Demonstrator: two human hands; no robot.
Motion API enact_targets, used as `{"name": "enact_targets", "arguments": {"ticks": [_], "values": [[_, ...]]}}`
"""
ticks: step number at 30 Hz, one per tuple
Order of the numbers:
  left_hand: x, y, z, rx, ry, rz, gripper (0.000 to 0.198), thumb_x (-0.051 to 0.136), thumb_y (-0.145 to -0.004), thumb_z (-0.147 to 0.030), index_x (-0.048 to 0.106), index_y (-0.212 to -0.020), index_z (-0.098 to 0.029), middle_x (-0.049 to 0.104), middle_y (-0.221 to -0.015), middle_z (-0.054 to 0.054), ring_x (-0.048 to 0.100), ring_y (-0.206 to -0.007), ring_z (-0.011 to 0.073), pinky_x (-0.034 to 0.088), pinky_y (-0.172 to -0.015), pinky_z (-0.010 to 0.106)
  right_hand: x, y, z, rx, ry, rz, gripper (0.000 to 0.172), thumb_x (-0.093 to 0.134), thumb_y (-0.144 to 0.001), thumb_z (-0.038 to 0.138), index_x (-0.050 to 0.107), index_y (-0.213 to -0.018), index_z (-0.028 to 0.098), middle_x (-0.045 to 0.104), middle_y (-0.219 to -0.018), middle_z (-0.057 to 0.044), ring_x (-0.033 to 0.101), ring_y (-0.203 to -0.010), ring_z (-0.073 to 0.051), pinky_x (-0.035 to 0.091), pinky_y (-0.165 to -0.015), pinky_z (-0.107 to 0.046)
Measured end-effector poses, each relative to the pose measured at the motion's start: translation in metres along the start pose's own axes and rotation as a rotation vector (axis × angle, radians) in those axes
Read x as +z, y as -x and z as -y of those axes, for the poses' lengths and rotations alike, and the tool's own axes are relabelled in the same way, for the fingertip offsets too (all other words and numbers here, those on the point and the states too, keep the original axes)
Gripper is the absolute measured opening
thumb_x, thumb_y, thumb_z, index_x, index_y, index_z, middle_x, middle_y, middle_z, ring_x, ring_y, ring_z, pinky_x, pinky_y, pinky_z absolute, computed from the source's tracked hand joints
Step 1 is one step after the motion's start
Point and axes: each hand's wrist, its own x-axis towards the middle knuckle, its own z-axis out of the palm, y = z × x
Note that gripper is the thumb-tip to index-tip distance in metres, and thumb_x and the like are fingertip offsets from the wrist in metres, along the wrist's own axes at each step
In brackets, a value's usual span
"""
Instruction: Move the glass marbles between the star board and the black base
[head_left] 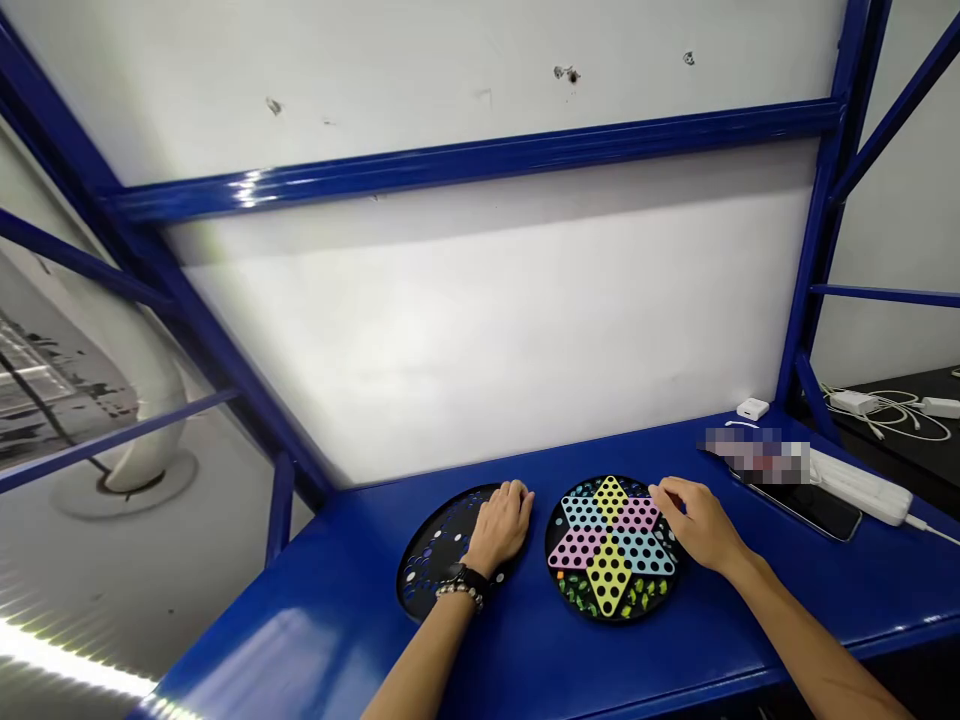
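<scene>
l hand (501,522): palm down over r side of black disc (454,548), fingers close tog & a bit bent; can't tell if anything's under them. prob. resting there or steadying the disc.
r hand (694,520): at r edge of star board (611,540), thumb & index nearly meeting by the upper-r pink arm, other fingers curled in; can't tell if a small pc is pinched. low wrist prob. keeps fingertips close to the holes.
star board: on blue table (352,600), between the hands, r of disc, w/ a gap; prob. central for easy reach from either side.
pcs (637,597): green/yellow bits in the dark gaps btwn lower star arms; prob. kept there so the holes are free.
disc: flat, l of board, pale dots on it too small to id; prob. set aside to leave the board uncovered.
phone (832,513) & power strip (862,488): far r, near each other, prob. out of the hands' way.
</scene>
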Motion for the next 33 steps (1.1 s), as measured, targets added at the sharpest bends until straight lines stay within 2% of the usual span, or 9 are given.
{"name": "enact_targets", "arguments": {"ticks": [5, 9, 14, 17, 23, 28, 30, 33], "values": [[-0.003, -0.003, -0.006, -0.058, -0.017, -0.011, 0.03, 0.029, -0.102, -0.037, 0.054, -0.096, -0.021, 0.064, -0.096, 0.007, 0.065, -0.082, 0.0209, 0.043, -0.069, 0.031, 0.0, 0.001, -0.003, -0.022, 0.005, -0.027, 0.048, 0.039, -0.099, 0.05, 0.032, -0.061, 0.022, 0.045, -0.058, 0.002, 0.041, -0.055, -0.013, 0.031, -0.054, -0.026], [-0.003, -0.004, -0.007, -0.103, -0.042, -0.003, 0.034, 0.032, -0.101, -0.035, 0.059, -0.087, -0.02, 0.067, -0.092, 0.008, 0.066, -0.079, 0.0212, 0.042, -0.068, 0.03, -0.001, 0.001, -0.003, -0.008, 0.012, -0.024, 0.048, 0.04, -0.099, 0.05, 0.033, -0.061, 0.022, 0.046, -0.059, 0.003, 0.042, -0.055, -0.013, 0.032, -0.054, -0.026], [-0.006, -0.003, -0.006, -0.042, 0.013, 0.029, 0.05, 0.031, -0.1, -0.044, 0.064, -0.071, -0.02, 0.071, -0.087, 0.009, 0.067, -0.08, 0.0222, 0.041, -0.07, 0.03, -0.002, 0.0, -0.001, -0.011, 0.016, -0.018, 0.048, 0.039, -0.099, 0.051, 0.032, -0.061, 0.022, 0.046, -0.058, 0.003, 0.042, -0.055, -0.013, 0.031, -0.054, -0.026], [-0.007, -0.003, -0.006, -0.021, 0.077, 0.024, 0.057, 0.029, -0.099, -0.049, 0.058, -0.059, -0.02, 0.07, -0.074, 0.011, 0.066, -0.075, 0.0242, 0.039, -0.069, 0.032, -0.002, 0.0, 0.0, -0.006, 0.014, -0.017, 0.048, 0.038, -0.099, 0.052, 0.032, -0.061, 0.022, 0.045, -0.058, 0.002, 0.041, -0.055, -0.014, 0.03, -0.053, -0.026], [-0.004, -0.003, 0.0, -0.049, 0.299, -0.061, 0.054, 0.029, -0.094, -0.05, 0.033, -0.047, -0.024, 0.051, -0.051, 0.005, 0.052, -0.053, 0.0189, 0.033, -0.062, 0.032, -0.002, 0.0, 0.0, 0.011, 0.006, -0.006, 0.048, 0.038, -0.099, 0.052, 0.03, -0.062, 0.022, 0.044, -0.059, 0.003, 0.041, -0.055, -0.014, 0.03, -0.054, -0.027], [-0.012, -0.011, 0.008, -0.13, 0.582, -0.168, 0.057, 0.012, -0.094, -0.06, 0.023, -0.05, -0.026, 0.032, -0.044, -0.002, 0.035, -0.043, 0.0134, 0.03, -0.052, 0.029, 0.0, 0.0, -0.001, 0.019, 0.006, -0.007, 0.048, 0.038, -0.099, 0.051, 0.031, -0.062, 0.021, 0.044, -0.06, 0.003, 0.041, -0.057, -0.013, 0.03, -0.055, -0.027], [-0.017, -0.016, 0.001, -0.146, 0.701, -0.181, 0.057, 0.005, -0.094, -0.061, 0.02, -0.052, -0.026, 0.024, -0.044, -0.004, 0.028, -0.04, 0.0116, 0.027, -0.046, 0.027, 0.0, 0.0, -0.002, 0.018, 0.012, -0.006, 0.047, 0.039, -0.098, 0.051, 0.032, -0.062, 0.021, 0.045, -0.06, 0.003, 0.041, -0.057, -0.013, 0.03, -0.055, -0.027], [-0.019, -0.019, -0.026, -0.122, 0.844, -0.16, 0.055, 0.002, -0.095, -0.06, 0.017, -0.055, -0.026, 0.018, -0.046, -0.007, 0.022, -0.039, 0.0095, 0.024, -0.042, 0.024, 0.0, -0.001, -0.002, 0.018, 0.02, -0.006, 0.047, 0.039, -0.098, 0.05, 0.032, -0.062, 0.021, 0.045, -0.06, 0.003, 0.042, -0.056, -0.013, 0.029, -0.054, -0.026]]}}
